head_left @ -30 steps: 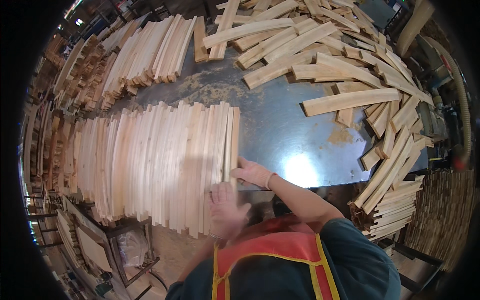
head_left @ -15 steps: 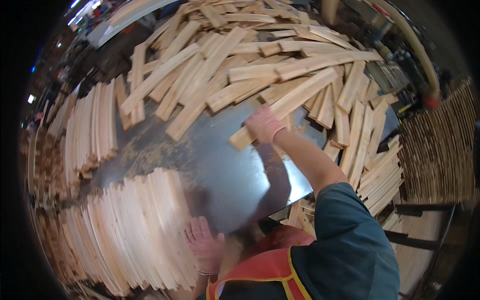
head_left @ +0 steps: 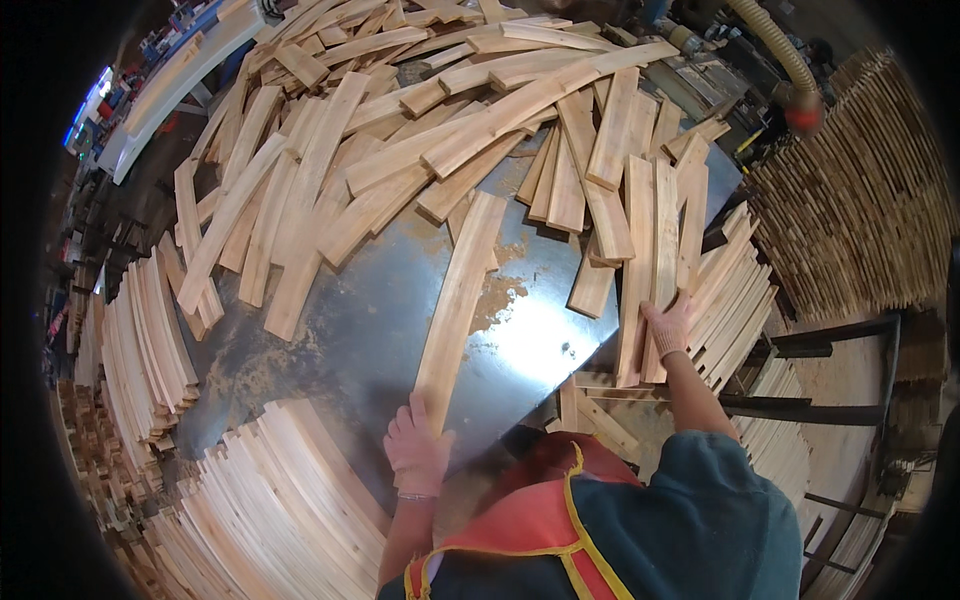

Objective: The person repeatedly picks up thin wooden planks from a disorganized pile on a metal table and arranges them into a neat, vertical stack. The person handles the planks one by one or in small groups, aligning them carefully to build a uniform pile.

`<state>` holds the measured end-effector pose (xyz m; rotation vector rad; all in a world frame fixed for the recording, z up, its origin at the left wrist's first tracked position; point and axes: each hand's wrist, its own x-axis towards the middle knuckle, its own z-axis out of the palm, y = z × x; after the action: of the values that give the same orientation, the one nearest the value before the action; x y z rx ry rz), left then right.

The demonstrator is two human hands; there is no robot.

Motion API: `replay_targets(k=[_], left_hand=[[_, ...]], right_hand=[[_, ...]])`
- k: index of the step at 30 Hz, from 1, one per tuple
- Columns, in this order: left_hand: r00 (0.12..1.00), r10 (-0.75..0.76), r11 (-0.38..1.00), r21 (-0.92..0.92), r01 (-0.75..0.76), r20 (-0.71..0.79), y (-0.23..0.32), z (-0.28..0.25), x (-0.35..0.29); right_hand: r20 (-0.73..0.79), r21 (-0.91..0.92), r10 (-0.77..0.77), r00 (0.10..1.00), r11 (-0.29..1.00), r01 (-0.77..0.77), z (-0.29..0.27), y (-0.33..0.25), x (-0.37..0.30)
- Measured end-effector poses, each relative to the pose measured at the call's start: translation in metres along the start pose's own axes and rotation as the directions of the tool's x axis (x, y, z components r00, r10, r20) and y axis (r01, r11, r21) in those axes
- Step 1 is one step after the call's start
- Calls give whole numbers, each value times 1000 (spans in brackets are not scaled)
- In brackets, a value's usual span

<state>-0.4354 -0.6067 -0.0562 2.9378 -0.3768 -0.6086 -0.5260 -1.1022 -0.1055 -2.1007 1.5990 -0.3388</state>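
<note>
My left hand (head_left: 415, 450), in a pinkish work glove, is closed on the near end of a pale wooden board (head_left: 462, 290). That board lies slanting away across the metal tabletop (head_left: 370, 330). Off to the right, my right hand (head_left: 669, 327), gloved alike, grips the near end of a second board (head_left: 664, 250) among several that stick out past the table's edge. Its thumb is on the near side, and part of its fingers is hidden behind the wood.
A loose heap of boards (head_left: 400, 150) covers the far part of the table. Neat board stacks stand at the near left (head_left: 270, 500), the left (head_left: 150, 340) and the far right (head_left: 850, 190). A ribbed hose (head_left: 775, 45) hangs at the upper right. Sawdust (head_left: 497, 300) lies on the metal.
My right hand has let go of the board lying across the table and moved right to another board. My left hand, empty before, now holds the first board, which has swung toward me.
</note>
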Motion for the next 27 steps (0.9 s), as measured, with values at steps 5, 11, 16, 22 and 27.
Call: replay_targets(k=[5, 11, 16, 22, 27], left_hand=[[990, 88, 733, -680, 14, 114, -31, 5, -6], [949, 177, 6, -964, 265, 262, -51, -14, -93], [983, 13, -59, -981, 185, 184, -68, 18, -163], [978, -109, 69, -980, 186, 178, -96, 49, -203], [936, -275, 899, -404, 170, -218, -95, 46, -227]], right_hand=[[408, 529, -39, 912, 825, -201, -3, 31, -6], [413, 718, -178, 893, 666, -200, -30, 22, -75], [686, 690, -414, 599, 632, -353, -34, -26, -211], [900, 340, -432, -52, 774, -534, 30, -36, -343], [863, 355, -266, -429, 924, 141, 48, -92, -429]])
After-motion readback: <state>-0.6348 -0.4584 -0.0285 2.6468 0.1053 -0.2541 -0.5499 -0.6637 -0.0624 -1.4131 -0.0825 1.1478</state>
